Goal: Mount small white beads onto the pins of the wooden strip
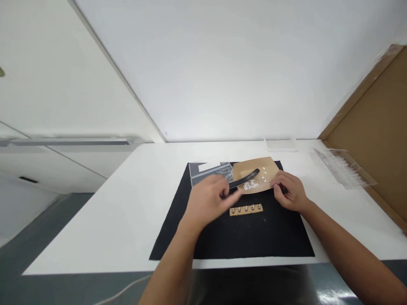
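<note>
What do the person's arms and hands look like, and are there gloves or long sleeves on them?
No gloves: the left hand and the right hand are both bare. No sleeves show on the forearms, and I can't see a watch or bracelet on the wrists. I see no rings either, but the left hand is a bit blurry.

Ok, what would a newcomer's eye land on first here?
Probably the big black mat on the white table, with both bare hands reaching over it. Next, the white bits scattered on brown paper between the hands, beside a curved black tool. Nearer the viewer, a tan strip carries five small metal pieces in a row.
</note>
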Demonstrator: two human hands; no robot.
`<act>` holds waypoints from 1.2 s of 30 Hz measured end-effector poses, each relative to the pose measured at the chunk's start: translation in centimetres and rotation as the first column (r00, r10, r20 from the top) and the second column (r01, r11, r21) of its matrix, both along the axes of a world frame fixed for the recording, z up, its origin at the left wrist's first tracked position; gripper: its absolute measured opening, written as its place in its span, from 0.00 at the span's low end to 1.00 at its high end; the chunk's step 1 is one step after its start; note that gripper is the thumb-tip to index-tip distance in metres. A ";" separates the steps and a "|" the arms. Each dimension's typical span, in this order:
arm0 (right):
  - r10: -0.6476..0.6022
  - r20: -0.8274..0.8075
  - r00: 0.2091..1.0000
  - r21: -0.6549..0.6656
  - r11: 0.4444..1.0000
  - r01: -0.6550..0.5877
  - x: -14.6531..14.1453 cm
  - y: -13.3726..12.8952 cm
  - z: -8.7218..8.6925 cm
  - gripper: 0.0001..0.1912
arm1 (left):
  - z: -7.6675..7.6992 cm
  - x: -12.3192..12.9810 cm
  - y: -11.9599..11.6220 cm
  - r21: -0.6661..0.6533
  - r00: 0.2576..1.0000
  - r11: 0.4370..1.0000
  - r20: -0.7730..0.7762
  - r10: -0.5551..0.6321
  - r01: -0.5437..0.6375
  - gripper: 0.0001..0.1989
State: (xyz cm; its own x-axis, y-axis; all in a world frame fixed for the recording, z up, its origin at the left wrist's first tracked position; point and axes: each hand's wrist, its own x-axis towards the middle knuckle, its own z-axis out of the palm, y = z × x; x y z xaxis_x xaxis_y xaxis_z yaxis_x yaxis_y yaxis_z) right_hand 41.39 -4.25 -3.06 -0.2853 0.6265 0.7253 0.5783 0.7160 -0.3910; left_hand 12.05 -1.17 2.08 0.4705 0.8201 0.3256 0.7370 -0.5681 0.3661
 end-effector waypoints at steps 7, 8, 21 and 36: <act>-0.070 0.007 0.998 0.075 0.995 0.069 -0.4 -0.2 0.5 0.09 | 0.6 -0.4 7.3 -0.165 0.867 0.866 0.094 0.489 -0.471 0.15; -0.079 0.007 0.997 0.072 0.994 0.079 -0.4 -0.2 0.6 0.09 | 0.2 -0.9 7.7 -0.143 0.879 0.876 0.063 0.473 -0.461 0.12; -0.074 0.034 0.997 0.004 0.997 0.074 -0.7 -0.9 0.3 0.09 | -3.9 -8.1 9.9 -0.274 0.979 0.962 -0.195 -0.056 0.001 0.09; -0.031 0.055 0.998 -0.036 0.999 0.033 -0.6 -1.1 -0.2 0.11 | -3.2 -5.0 8.3 -0.251 0.884 0.920 -0.436 0.171 -0.301 0.11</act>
State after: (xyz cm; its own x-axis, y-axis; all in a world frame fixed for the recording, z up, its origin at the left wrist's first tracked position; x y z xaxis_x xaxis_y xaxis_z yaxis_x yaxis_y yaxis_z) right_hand 40.81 -5.40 -3.30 -0.3033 0.6618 0.6856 0.6217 0.6827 -0.3840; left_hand 7.10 7.17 -1.08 0.2856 0.9496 -0.1290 0.9535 -0.2680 0.1378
